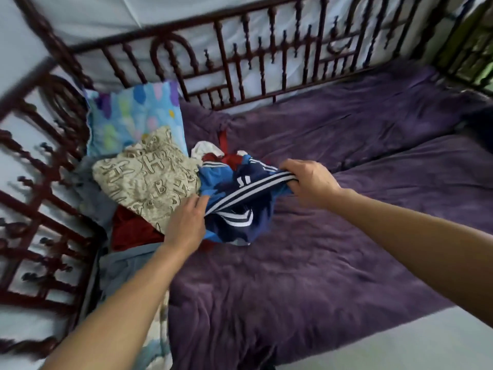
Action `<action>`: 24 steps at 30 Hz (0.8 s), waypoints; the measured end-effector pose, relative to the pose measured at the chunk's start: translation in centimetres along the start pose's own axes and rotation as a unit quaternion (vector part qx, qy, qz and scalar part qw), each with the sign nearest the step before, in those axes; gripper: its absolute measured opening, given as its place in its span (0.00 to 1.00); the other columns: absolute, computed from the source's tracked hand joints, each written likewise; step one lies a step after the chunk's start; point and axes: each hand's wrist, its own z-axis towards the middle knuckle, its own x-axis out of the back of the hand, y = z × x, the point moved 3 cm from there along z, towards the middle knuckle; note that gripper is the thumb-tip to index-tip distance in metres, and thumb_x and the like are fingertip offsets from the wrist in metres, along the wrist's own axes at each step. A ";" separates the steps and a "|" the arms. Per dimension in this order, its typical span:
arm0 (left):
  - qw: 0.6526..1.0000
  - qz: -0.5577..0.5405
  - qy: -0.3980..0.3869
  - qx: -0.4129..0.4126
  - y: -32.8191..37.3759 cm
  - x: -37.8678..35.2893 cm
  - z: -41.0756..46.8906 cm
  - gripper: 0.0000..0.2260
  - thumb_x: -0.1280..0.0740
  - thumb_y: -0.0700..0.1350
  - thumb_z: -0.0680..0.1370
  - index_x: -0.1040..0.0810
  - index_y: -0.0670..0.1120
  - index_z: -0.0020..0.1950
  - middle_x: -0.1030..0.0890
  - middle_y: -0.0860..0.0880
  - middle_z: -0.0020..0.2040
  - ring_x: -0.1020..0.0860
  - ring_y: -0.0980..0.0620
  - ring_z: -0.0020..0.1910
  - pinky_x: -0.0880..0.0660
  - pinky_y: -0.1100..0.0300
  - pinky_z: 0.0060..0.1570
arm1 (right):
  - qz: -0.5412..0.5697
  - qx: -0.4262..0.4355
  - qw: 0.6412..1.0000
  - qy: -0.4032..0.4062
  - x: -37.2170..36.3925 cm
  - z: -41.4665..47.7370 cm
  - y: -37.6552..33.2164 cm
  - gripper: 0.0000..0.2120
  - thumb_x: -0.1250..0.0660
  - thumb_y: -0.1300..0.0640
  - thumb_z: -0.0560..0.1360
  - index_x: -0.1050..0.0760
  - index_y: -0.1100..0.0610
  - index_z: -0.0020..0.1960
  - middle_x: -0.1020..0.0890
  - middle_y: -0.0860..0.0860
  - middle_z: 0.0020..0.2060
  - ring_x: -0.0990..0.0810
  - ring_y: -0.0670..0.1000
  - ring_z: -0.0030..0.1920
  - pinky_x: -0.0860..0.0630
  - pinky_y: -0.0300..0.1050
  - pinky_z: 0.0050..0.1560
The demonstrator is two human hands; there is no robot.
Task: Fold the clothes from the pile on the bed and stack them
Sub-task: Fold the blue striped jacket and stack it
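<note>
We look down along two bare forearms reaching over a bed covered by a plush, rumpled purple blanket. At the near left edge lies a smooth grey-blue cloth. Just beyond it, our left hand pinches one end of a white-striped band on a navy garment. Our right hand is curled round the other end, so the band stretches between our hands. The rest of the garment sags in a crumpled bunch onto the blanket.

The garment touches the pile of clothes on the bed's left side, and our left wrist crosses the pile's near edge. On top sits a beige cloth printed with outlined letters, over a dark red cloth. Bright blue, red and white pieces are tangled just behind the navy garment. Farther back, a pale blue patterned pillow leans in the corner against a dark red rail of turned spindles, which hems in the left and far sides.
</note>
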 end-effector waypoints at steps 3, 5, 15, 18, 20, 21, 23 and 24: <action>0.996 -0.034 0.069 0.033 2.1 5.9 1.3 0.17 0.40 0.31 0.74 0.26 0.40 0.62 0.23 0.40 0.54 0.24 0.38 0.51 0.29 0.46 0.47 | 0.044 -0.008 0.997 0.060 6.3 -0.4 -1.7 0.14 0.37 0.63 0.71 0.22 0.54 0.54 0.17 0.55 0.46 0.21 0.60 0.48 0.25 0.52 0.46; 0.987 -0.072 0.138 0.033 3.8 9.7 2.0 0.16 0.40 0.31 0.74 0.23 0.40 0.59 0.21 0.39 0.52 0.23 0.38 0.50 0.28 0.47 0.48 | 0.063 -0.010 0.994 0.092 10.2 -0.7 -2.5 0.13 0.37 0.62 0.72 0.21 0.55 0.54 0.17 0.54 0.45 0.21 0.58 0.48 0.24 0.51 0.46; 0.910 -0.376 0.139 0.101 9.5 21.2 7.4 0.09 0.33 0.39 0.77 0.24 0.48 0.37 0.25 0.46 0.35 0.29 0.51 0.36 0.35 0.66 0.30 | 0.150 -0.069 0.960 0.226 23.3 -2.4 -3.8 0.06 0.37 0.58 0.73 0.23 0.55 0.40 0.26 0.50 0.28 0.31 0.47 0.26 0.35 0.39 0.25; 0.904 -0.421 0.067 0.028 10.1 24.6 7.9 0.06 0.27 0.40 0.72 0.22 0.49 0.42 0.22 0.50 0.36 0.24 0.61 0.29 0.28 0.71 0.30 | 0.156 -0.091 0.947 0.267 26.6 -3.1 -3.2 0.05 0.35 0.57 0.72 0.21 0.54 0.40 0.26 0.47 0.27 0.30 0.42 0.26 0.34 0.38 0.26; 0.915 -0.402 0.046 -0.008 9.7 27.1 8.8 0.09 0.26 0.38 0.70 0.21 0.46 0.47 0.20 0.48 0.38 0.22 0.62 0.30 0.25 0.69 0.33 | 0.163 -0.091 0.942 0.280 28.3 -3.3 -3.9 0.05 0.33 0.57 0.71 0.20 0.50 0.40 0.26 0.43 0.26 0.31 0.40 0.24 0.36 0.32 0.23; 0.927 -0.372 0.047 -0.021 9.3 28.3 9.4 0.10 0.26 0.36 0.70 0.21 0.44 0.49 0.19 0.46 0.40 0.21 0.59 0.32 0.23 0.65 0.37 | 0.166 -0.088 0.939 0.287 29.0 -3.1 -4.4 0.04 0.33 0.58 0.70 0.20 0.50 0.40 0.25 0.45 0.27 0.30 0.40 0.26 0.36 0.32 0.24; 0.961 -0.259 0.089 -0.038 8.0 30.7 11.0 0.11 0.25 0.35 0.70 0.20 0.43 0.51 0.18 0.42 0.42 0.22 0.50 0.38 0.27 0.60 0.43 | 0.182 -0.076 0.933 0.302 30.1 -2.4 -5.8 0.04 0.32 0.58 0.70 0.18 0.53 0.42 0.19 0.51 0.33 0.25 0.45 0.33 0.30 0.37 0.32; 0.971 -0.196 0.133 -0.031 7.1 31.5 11.8 0.11 0.25 0.36 0.69 0.19 0.44 0.49 0.18 0.42 0.42 0.22 0.48 0.40 0.29 0.59 0.44 | 0.203 -0.073 0.925 0.311 30.5 -2.0 -6.5 0.04 0.31 0.58 0.70 0.18 0.53 0.43 0.18 0.51 0.35 0.24 0.46 0.35 0.28 0.40 0.34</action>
